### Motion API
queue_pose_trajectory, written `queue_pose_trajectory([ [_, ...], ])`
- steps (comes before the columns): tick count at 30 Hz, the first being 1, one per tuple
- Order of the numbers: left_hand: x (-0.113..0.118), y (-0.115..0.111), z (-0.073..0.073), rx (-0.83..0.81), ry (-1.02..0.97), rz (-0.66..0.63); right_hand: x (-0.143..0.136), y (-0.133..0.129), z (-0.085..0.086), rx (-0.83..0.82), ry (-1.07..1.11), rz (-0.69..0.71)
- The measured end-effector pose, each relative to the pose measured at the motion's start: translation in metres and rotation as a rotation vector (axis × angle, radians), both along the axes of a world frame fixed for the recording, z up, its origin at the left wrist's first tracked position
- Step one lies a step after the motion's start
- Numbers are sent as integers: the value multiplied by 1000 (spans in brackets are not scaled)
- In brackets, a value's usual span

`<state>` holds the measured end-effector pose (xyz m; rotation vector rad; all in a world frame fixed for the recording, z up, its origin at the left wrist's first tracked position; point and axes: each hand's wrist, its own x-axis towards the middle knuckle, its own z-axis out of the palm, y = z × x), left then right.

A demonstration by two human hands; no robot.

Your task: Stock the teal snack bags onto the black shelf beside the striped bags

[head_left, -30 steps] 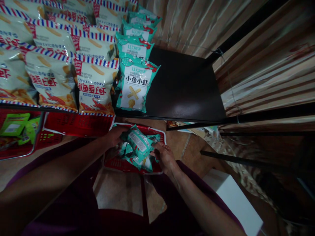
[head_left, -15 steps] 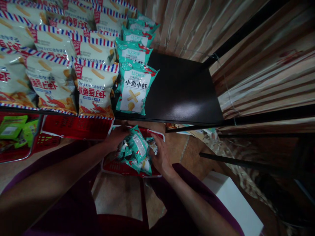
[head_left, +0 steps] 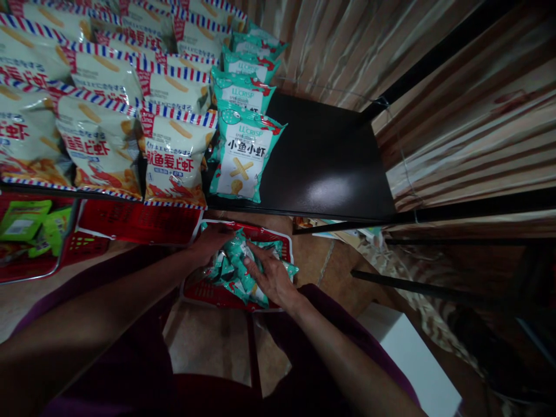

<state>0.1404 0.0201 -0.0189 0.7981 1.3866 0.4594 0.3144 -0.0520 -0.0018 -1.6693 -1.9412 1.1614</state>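
A red basket (head_left: 284, 240) with a white rim stands on the floor below the shelf, holding several teal snack bags (head_left: 237, 260). My left hand (head_left: 212, 240) reaches in at the basket's left side, against the bags; its fingertips are dark and partly hidden. My right hand (head_left: 271, 275) lies over the bags from the right, fingers spread and touching a teal bag. On the shelf above, a row of upright teal bags (head_left: 245, 156) stands beside rows of cream bags (head_left: 176, 159) with red and blue striped edges.
The black shelf (head_left: 328, 168) has its front edge just above the basket. Another red basket (head_left: 65, 255) with green packets (head_left: 24, 220) is at the far left. A white box (head_left: 403, 347) stands at lower right, near black metal bars (head_left: 417, 289) and a draped curtain (head_left: 460, 110).
My right hand has moved left from the basket's right side onto the bags. Teal bags now show at the basket's right side. The view has shifted slightly.
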Motion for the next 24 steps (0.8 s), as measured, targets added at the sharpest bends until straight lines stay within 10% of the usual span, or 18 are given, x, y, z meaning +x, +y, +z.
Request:
queue_pose_trajectory([
  [11, 2, 1, 5, -146, -273, 176, -2, 4, 6, -383, 190, -93],
  [18, 6, 4, 7, -199, -448, 205, -1, 0, -8, -509, 388, -458],
  [24, 1, 4, 2, 4, -160, 105, 0, 3, 5, -725, 685, -714],
])
